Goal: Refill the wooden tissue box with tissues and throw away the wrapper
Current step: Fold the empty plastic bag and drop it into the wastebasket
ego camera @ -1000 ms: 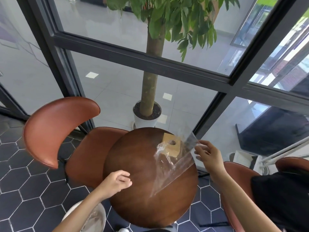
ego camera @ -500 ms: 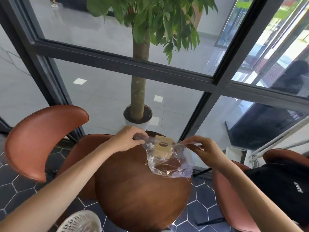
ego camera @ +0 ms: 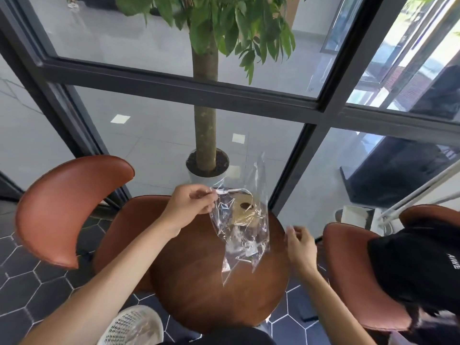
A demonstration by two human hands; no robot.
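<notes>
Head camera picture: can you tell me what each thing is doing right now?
Left hand: pinching the wrapper's top edge.
Right hand: open, holding nothing.
Clear wrapper: hanging crumpled above the table.
Wooden tissue box: on the table, seen through the wrapper.
Round table: holds only the box.
White basket: on the floor; contents unclear.

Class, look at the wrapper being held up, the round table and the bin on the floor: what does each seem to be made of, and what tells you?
Wrapper: thin clear plastic film, glossy; it crinkles and the box shows through it.
Table: seemingly dark varnished wood with faint grain, perhaps veneer.
Bin: white, probably plastic, with an open mesh wall.
</notes>
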